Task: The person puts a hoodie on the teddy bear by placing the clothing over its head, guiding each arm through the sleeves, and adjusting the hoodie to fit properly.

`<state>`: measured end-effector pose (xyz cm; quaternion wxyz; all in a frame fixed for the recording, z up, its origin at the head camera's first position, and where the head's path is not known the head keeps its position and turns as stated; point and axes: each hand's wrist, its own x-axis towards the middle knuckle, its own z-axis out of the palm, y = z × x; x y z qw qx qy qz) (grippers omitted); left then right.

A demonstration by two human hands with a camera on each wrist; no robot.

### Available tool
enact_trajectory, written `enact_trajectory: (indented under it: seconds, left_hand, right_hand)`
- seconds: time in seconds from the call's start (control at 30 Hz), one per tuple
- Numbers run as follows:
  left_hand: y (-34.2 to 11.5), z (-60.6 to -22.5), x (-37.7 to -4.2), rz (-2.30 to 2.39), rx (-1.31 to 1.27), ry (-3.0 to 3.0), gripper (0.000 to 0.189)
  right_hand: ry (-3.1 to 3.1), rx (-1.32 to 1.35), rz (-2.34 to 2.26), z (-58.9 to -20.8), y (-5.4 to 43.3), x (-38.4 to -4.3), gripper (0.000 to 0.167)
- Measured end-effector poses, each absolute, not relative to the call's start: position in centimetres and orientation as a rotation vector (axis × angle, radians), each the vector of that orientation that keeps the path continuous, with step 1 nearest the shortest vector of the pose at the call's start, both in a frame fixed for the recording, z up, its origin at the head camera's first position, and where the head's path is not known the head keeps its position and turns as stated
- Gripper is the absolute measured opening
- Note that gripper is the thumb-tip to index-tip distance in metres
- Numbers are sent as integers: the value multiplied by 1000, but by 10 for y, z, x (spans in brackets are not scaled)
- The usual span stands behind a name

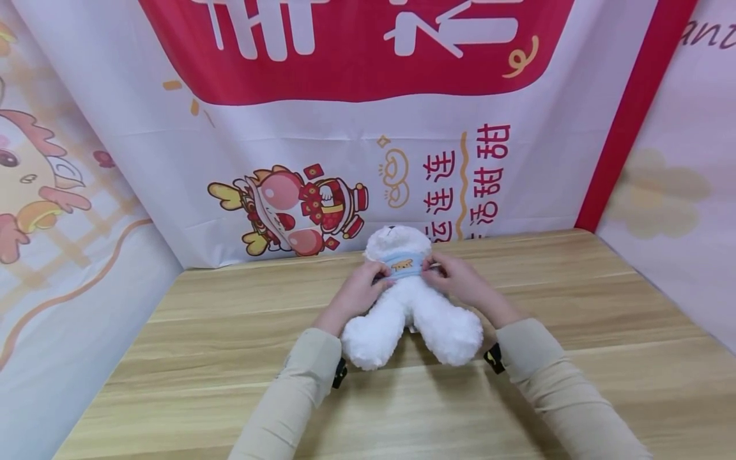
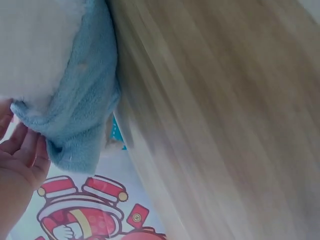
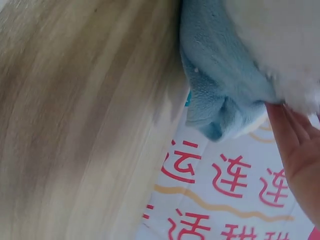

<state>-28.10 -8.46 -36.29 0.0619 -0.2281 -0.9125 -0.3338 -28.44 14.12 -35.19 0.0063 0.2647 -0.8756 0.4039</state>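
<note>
A white fluffy plush toy lies on the table with its legs toward me and its head at the far side. It wears a light blue plush shirt with a small brown animal picture on the chest. My left hand pinches the shirt's lower edge on the left side. On the opposite side my right hand pinches the same edge. In the left wrist view, the fingertips are right at the blue hem. The right wrist view shows fingers at the hem, against the white fur.
The wood-grain table spreads out on both sides of the toy. Behind it hangs a white and red printed cloth, close to the toy's head. More printed cloth borders the left side, and another sheet stands at right.
</note>
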Motion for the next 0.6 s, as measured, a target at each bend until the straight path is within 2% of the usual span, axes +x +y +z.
enact_trajectory:
  seconds: [0.23, 0.6]
  left_hand:
    - [-81, -361, -279, -877, -765, -2773, 15]
    - [-79, -360, -278, -813, -776, -2782, 19]
  right_hand:
    - [-2721, 783, 1044, -353, 132, -283, 17]
    - [-2712, 796, 879, -357, 132, -284, 19]
